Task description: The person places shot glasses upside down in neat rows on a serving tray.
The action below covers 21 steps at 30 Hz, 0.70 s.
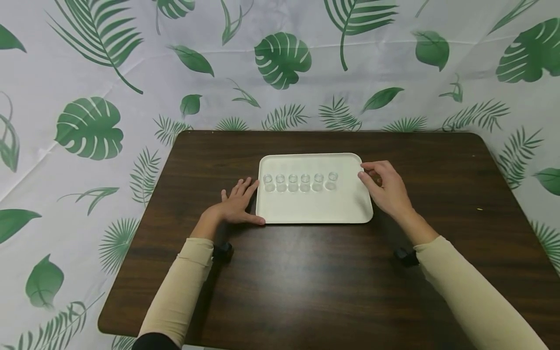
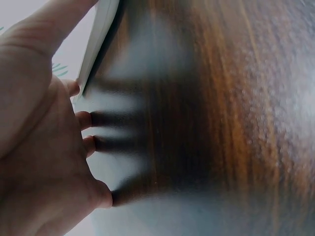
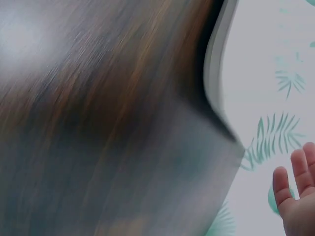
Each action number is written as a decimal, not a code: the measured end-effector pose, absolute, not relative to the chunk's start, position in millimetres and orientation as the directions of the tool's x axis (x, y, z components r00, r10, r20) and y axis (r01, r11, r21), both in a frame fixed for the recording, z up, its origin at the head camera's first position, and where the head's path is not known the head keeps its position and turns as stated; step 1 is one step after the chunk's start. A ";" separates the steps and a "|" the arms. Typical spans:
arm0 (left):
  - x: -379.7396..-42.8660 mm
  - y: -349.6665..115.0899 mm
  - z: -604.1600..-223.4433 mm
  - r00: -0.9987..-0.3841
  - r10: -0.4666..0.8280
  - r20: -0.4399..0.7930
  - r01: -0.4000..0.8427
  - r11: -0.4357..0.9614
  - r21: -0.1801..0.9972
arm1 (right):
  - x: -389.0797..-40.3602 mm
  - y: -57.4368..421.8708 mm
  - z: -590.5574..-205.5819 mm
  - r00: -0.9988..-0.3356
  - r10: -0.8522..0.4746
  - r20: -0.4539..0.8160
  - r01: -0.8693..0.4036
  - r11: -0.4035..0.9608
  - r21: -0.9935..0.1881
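Note:
A white rectangular tray lies on the dark wooden table. On it, several small clear glass cups stand in a row, the rightmost cup set slightly farther back than the others. My left hand is at the tray's left side, fingers spread; its thumb touches the near-left corner and a fingertip meets the left edge. At the tray's right edge is my right hand, thumb and index fingertip apart near the rim, with no object visible between them. The right wrist view shows only some of its fingers.
The brown table has rounded corners and extends around the tray. Behind it hangs a white cloth with green leaves. A small yellow speck lies on the table at right. Dark wrist devices sit under both forearms.

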<state>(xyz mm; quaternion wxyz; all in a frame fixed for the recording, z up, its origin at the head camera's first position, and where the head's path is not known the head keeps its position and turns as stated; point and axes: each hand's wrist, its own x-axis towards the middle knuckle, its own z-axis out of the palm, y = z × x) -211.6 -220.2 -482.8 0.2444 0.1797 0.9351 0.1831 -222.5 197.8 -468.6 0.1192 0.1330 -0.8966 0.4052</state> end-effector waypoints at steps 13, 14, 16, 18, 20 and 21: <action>-215.7 -223.6 -483.4 -0.832 0.420 -0.364 0.231 0.857 0.461 | -204.9 251.1 -468.4 -0.943 -0.068 0.326 -0.284 0.677 -0.679; -215.8 -223.5 -483.5 -0.833 0.420 -0.361 0.232 0.857 0.461 | -203.3 254.7 -469.1 -0.945 -0.069 0.321 -0.278 0.687 -0.671; -215.6 -223.2 -483.5 -0.833 0.419 -0.361 0.237 0.860 0.452 | -200.6 261.9 -470.6 -0.947 -0.072 0.314 -0.270 0.707 -0.654; -214.6 -223.9 -484.0 -0.833 0.415 -0.365 0.240 0.867 0.438 | -197.9 268.0 -471.6 -0.948 -0.083 0.306 -0.269 0.723 -0.637; -212.6 -225.8 -483.8 -0.838 0.404 -0.367 0.238 0.875 0.422 | -194.9 273.6 -471.9 -0.949 -0.095 0.300 -0.271 0.731 -0.626; -211.1 -227.5 -483.3 -0.844 0.398 -0.359 0.237 0.878 0.415 | -193.3 276.3 -471.5 -0.949 -0.102 0.298 -0.274 0.734 -0.621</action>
